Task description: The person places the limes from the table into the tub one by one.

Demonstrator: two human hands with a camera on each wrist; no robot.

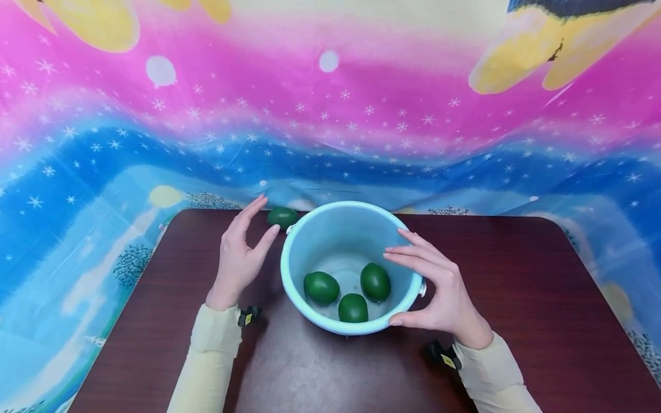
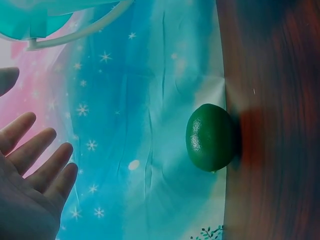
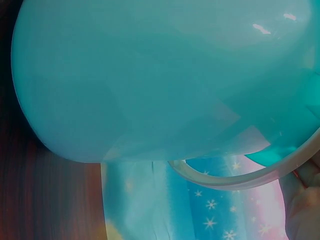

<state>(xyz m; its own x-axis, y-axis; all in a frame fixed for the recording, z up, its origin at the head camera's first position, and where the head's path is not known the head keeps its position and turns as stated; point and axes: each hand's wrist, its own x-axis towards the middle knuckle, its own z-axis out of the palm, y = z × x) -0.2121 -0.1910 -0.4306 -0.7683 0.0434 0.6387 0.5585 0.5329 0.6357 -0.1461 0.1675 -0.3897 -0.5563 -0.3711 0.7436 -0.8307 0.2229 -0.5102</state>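
Note:
A light blue bucket (image 1: 356, 212) stands upright on the table, with green limes (image 1: 321, 288) on its bottom. Another lime (image 1: 282, 217) lies on the tabletop by the far edge, left of the bucket; the left wrist view shows this lime (image 2: 210, 138) too. My left hand (image 1: 240, 258) is held apart from the bucket, fingers extended and thumb spread, close to that outside lime with nothing in its grasp. At the bucket's right rim, my right hand (image 1: 439, 281) has its fairly straight fingers reaching over the opening and its thumb at the front rim.
The bucket's pale handle (image 3: 240, 182) curves beside its wall in the right wrist view. A dark reddish-brown table (image 1: 516, 298) lies underneath. Behind it hangs a pink and blue patterned cloth (image 1: 361, 115). Black wrist straps (image 1: 250, 316) sit at both cuffs.

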